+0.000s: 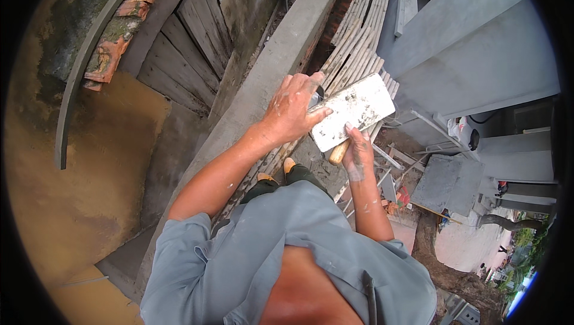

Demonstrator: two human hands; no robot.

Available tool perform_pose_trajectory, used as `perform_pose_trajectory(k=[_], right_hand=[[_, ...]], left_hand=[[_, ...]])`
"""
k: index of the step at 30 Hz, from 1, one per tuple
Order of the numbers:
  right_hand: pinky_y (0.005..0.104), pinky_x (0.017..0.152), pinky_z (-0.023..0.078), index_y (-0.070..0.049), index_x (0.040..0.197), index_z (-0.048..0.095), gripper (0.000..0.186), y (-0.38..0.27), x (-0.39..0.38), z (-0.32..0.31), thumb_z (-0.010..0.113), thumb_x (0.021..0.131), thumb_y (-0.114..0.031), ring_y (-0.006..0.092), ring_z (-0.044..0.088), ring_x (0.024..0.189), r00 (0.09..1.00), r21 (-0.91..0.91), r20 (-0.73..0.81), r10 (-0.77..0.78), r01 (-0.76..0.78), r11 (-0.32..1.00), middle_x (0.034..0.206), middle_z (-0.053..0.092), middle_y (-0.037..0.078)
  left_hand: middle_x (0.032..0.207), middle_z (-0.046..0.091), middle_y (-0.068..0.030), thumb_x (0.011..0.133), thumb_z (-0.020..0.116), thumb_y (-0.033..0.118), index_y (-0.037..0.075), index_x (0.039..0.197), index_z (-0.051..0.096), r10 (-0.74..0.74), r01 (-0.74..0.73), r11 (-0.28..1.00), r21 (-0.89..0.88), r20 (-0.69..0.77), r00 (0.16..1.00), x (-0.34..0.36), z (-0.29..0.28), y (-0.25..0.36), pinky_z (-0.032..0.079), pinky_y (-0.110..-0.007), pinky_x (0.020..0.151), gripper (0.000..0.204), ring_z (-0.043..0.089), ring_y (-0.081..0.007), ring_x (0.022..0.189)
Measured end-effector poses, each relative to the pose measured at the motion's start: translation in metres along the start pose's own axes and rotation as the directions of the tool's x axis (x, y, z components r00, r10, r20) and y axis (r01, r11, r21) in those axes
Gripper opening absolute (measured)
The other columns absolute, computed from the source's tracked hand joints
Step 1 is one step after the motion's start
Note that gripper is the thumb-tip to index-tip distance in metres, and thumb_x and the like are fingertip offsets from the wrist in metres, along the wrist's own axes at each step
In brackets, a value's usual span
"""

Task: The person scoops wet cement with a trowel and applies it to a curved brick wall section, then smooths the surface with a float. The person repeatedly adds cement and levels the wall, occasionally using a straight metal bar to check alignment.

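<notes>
Left hand: [294,107] hovering at 12 o'clock, fingers spreading loosely, thumb overlapping the board's near-left edge; whether it is pressing, cannot tell.
Right hand: [359,153] holding at 3 o'clock, thumb lying on the white face, pinching the board from its lower edge; the fingers underneath are hiding, so their exact grip is unclear.
Ochre surface: [72,205] spreading around 9 o'clock, probably a wall.
Grey wall: [478,44] standing at 2 o'clock, well apart from both hands.
Concrete ledge: [281,62] running from 7 o'clock up toward 12, passing beyond the left hand.
Bamboo poles: [366,38] lying side by side toward 1 o'clock, passing behind the board.
White float: [366,105] sitting tilted at 2 o'clock, between the two hands, broad face showing upward.
Wooden handle: [339,153] poking out below the float's lower edge, beside the right thumb.
Dark specks: [372,108] dotting the white face, looking like dried mortar.
Step in hand: judging by the pose, the person is steadying the float and tending its face.
Next move: probably calling for a firm right-hand hold while the left is wiping across the specks, minding the edges.
</notes>
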State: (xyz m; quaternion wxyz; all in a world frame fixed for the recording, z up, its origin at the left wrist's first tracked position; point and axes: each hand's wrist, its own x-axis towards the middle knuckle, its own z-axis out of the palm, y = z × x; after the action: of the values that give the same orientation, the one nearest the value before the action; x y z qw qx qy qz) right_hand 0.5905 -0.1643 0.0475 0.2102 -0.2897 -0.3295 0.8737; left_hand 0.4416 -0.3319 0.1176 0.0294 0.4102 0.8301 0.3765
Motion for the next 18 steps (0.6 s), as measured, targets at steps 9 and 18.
perform_pose_trajectory(k=[9,18], right_hand=[[0.0354,0.087,0.059,0.001,0.132,0.051,0.051,0.024,-0.010,0.041,0.077,0.087,0.000,0.0213,0.069,0.104,0.997,-0.010,-0.033,0.071,-0.071,0.997,0.118,0.067,0.012],[0.0352,0.091,0.056,0.001,0.129,0.056,0.046,0.030,0.009,0.049,0.080,0.092,-0.013,0.0187,0.067,0.106,0.997,-0.104,0.036,0.073,-0.069,0.992,0.118,0.067,0.009]], left_hand=[[0.127,0.050,-0.0197,0.072,0.092,0.033,0.007,0.147,0.050,-0.019,-0.041,0.958,0.282,0.206,0.978,-0.025,-0.004,0.036,0.040,-0.050,0.093,0.090,0.049,-0.0366,0.116],[0.128,0.050,-0.0221,0.071,0.084,0.033,0.012,0.152,0.045,-0.055,0.030,0.964,0.266,0.087,0.995,-0.010,0.014,0.006,0.040,-0.053,0.099,0.092,0.048,-0.0399,0.117]])
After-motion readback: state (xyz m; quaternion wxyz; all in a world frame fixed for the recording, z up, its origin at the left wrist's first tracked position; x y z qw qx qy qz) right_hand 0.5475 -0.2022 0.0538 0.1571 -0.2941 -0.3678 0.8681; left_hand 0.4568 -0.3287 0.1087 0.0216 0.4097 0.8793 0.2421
